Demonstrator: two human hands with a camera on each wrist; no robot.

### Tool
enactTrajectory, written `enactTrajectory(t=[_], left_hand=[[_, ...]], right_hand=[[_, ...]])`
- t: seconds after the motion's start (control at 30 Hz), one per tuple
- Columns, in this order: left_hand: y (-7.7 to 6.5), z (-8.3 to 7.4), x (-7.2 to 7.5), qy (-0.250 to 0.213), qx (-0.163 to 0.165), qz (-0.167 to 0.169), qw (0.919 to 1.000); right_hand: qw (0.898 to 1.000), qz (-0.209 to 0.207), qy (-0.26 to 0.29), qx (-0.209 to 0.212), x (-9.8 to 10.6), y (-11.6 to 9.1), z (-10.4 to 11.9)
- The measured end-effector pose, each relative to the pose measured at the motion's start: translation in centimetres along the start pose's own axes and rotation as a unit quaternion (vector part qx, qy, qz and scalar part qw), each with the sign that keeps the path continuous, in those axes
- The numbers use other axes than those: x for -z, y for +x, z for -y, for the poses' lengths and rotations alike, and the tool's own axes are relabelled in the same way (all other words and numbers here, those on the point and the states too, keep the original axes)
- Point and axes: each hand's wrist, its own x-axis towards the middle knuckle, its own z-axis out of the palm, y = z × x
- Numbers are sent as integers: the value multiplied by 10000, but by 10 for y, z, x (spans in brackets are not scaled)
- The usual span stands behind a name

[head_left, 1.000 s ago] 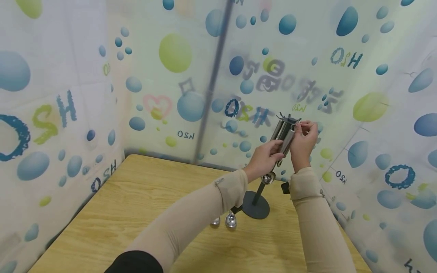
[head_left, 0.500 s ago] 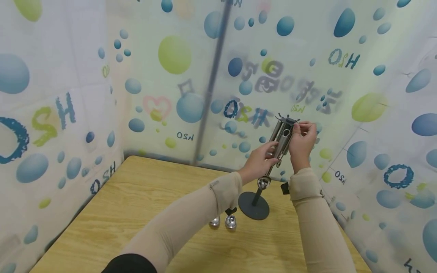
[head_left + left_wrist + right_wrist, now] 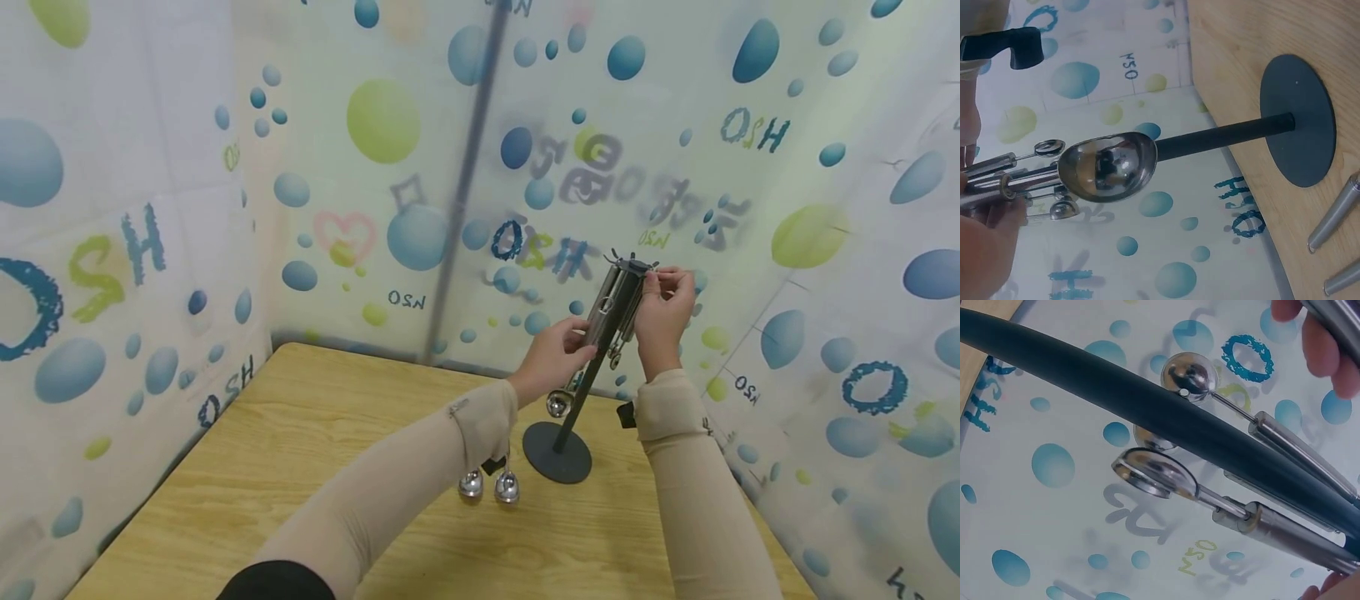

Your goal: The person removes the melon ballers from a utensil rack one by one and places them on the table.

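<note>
My left hand [image 3: 551,360] grips the steel handle of an ice cream scoop [image 3: 1108,167], its bowl hanging downward left of the black utensil stand [image 3: 557,452]. In the left wrist view, the bowl covers part of the stand's pole. High on the stand, my right hand [image 3: 666,317] pinches the edge of its hooked top, beside a hanging utensil's handle end. Small hanging utensils, one with a round ball-like head [image 3: 1189,376] and another with a rounded double-edged head [image 3: 1157,475], show beside the pole in the right wrist view.
Two more steel utensils with rounded heads [image 3: 507,487] lie on the wooden table [image 3: 360,417], partly behind my left forearm; their handles [image 3: 1335,215] show in the left wrist view. A patterned curtain [image 3: 382,121] surrounds the table at the back and sides.
My left hand has drawn the ice cream scoop down and to the left, away from the hooks near my right hand. The right hand has stayed at the stand's top.
</note>
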Motion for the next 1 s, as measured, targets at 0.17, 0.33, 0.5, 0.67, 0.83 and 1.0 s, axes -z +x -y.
enactTrajectory(t=[0.17, 0.33, 0.5, 0.67, 0.83, 1.0], left_hand=[[-2, 7, 4, 144, -38, -14, 9999], [-2, 18, 7, -13, 121, 17, 9999], [-4, 24, 9, -15, 183, 62, 9998], [-6, 26, 12, -4, 176, 110, 9998], [-8, 27, 15, -80, 259, 152, 9995], [-9, 29, 19, -208, 309, 103, 9993]], right_hand=[[10000, 32, 7, -62, 1, -2, -1], [10000, 29, -8, -67, 1, -3, -3], [10000, 24, -22, -67, 1, -4, -4], [10000, -25, -22, -23, 1, -4, -4], [9998, 7, 65, -171, 2, -4, 0], [9996, 47, 135, -257, 1, -1, 4]])
